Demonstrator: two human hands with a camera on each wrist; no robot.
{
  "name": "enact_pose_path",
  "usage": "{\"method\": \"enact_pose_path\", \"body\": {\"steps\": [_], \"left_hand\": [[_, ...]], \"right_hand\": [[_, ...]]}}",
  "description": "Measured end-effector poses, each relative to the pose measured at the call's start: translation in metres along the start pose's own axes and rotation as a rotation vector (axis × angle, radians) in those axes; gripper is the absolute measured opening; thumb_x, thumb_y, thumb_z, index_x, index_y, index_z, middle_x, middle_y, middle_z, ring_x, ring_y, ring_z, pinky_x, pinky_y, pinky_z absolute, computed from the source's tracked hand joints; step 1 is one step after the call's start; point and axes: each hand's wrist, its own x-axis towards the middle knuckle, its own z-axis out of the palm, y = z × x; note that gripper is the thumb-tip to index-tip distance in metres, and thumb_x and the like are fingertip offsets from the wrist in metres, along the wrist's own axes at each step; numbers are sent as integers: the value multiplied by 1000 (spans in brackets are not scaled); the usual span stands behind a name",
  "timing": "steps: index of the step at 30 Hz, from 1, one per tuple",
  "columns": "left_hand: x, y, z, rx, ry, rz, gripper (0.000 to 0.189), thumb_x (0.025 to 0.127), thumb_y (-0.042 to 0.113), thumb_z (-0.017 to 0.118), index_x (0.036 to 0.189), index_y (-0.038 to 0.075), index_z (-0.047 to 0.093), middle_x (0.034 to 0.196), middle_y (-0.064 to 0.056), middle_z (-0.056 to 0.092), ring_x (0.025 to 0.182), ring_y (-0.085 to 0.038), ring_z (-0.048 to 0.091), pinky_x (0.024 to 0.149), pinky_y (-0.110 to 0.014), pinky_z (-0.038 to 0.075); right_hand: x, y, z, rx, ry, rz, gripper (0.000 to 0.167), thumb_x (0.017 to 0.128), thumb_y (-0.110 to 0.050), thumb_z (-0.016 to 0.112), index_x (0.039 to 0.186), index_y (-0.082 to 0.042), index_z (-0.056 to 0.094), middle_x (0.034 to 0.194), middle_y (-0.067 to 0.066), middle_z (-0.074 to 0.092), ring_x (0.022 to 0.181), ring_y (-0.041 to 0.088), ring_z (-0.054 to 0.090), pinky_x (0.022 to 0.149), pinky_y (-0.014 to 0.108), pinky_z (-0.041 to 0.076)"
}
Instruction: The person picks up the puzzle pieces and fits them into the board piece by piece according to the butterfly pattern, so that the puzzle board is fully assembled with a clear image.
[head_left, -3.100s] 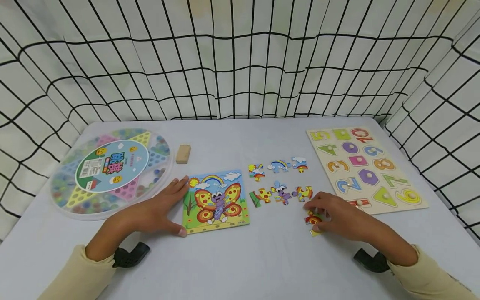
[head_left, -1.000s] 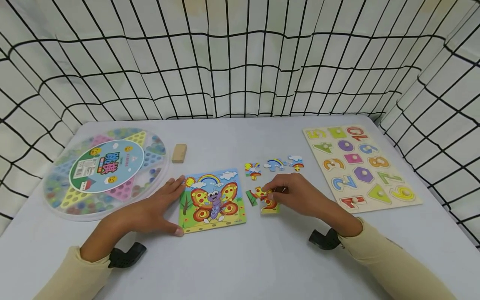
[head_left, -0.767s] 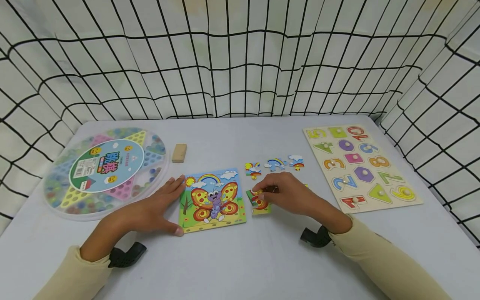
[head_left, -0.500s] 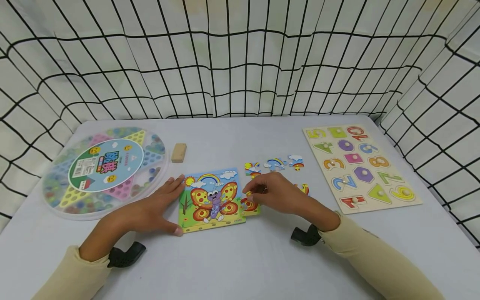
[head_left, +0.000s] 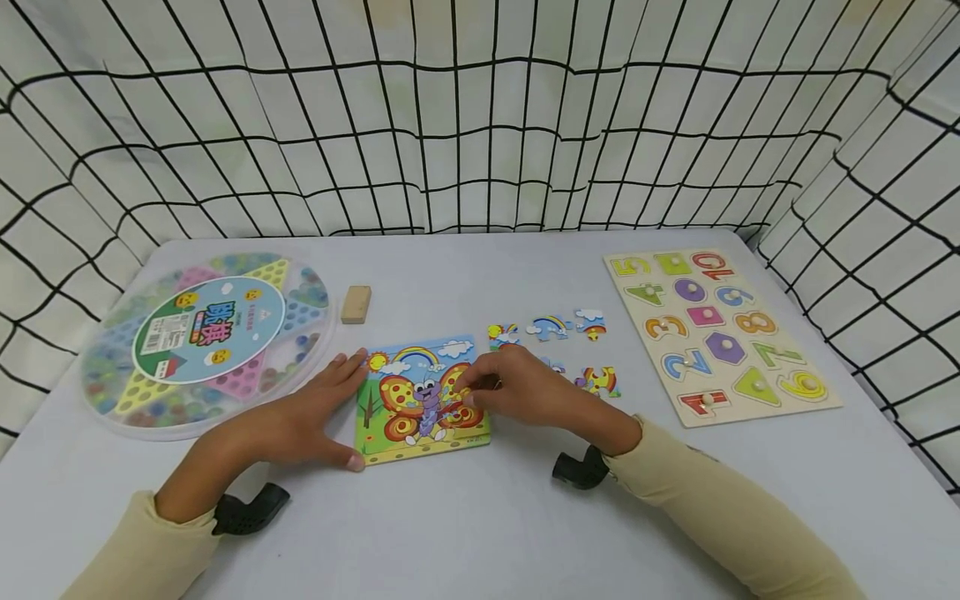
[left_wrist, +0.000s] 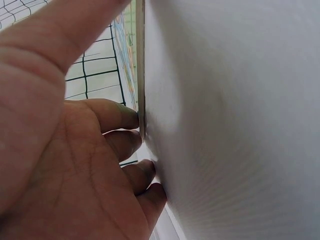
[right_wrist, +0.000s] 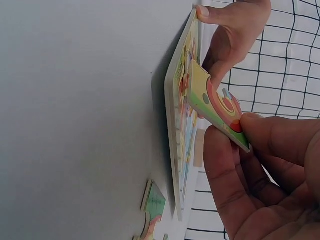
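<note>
In the head view, my left hand (head_left: 300,425) lies spread at the left side of a butterfly puzzle board (head_left: 393,429), fingertips and thumb at its edge. The left wrist view shows those fingertips (left_wrist: 131,119) against the board's thin side. My right hand (head_left: 517,387) is over the board's right part, pinching a jigsaw piece (right_wrist: 212,102) between thumb and fingers. That piece, with a red and yellow swirl and a green edge, is held tilted above the board's surface. Several loose jigsaw pieces (head_left: 549,327) lie to the right, some partly hidden by my right hand.
A round Chinese checkers set (head_left: 210,329) with marbles sits at the left, a small wooden block (head_left: 356,304) beside it. On the right lies a wooden number board (head_left: 703,316) with knobbed shapes. Black netting (head_left: 491,129) over white cloth rises behind the table.
My right hand took the jigsaw piece from the right end of the lower row and carried it left, past the other pieces, to over the board. My left hand stays at the board's edge.
</note>
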Motion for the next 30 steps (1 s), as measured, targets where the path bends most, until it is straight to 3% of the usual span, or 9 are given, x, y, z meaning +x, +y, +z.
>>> {"method": "enact_pose_path", "body": {"steps": [10,18,30], "left_hand": [[0,-2,1,-9,4,13,121,70,57,80,155,1,14,163,-13,-1,145,-40,-6,110,-64,12],[1,-2,-1,-2,11,16,120,70,57,80,155,2,15,163,-12,-1,146,-40,-5,110,-64,13],[0,0,0,1,11,11,120,70,56,80,155,1,16,163,-13,0,146,-40,-5,110,-63,14]], "right_hand": [[10,-1,9,18,4,-1,15,87,-1,69,99,-8,74,87,-8,68,74,10,56,64,23,49],[13,-3,13,-24,-5,70,17,88,-3,69,103,-9,74,85,-7,69,75,11,57,63,23,49],[16,-8,16,-226,-24,71,25,87,-9,73,112,-9,73,87,-6,57,81,10,53,68,20,48]]}}
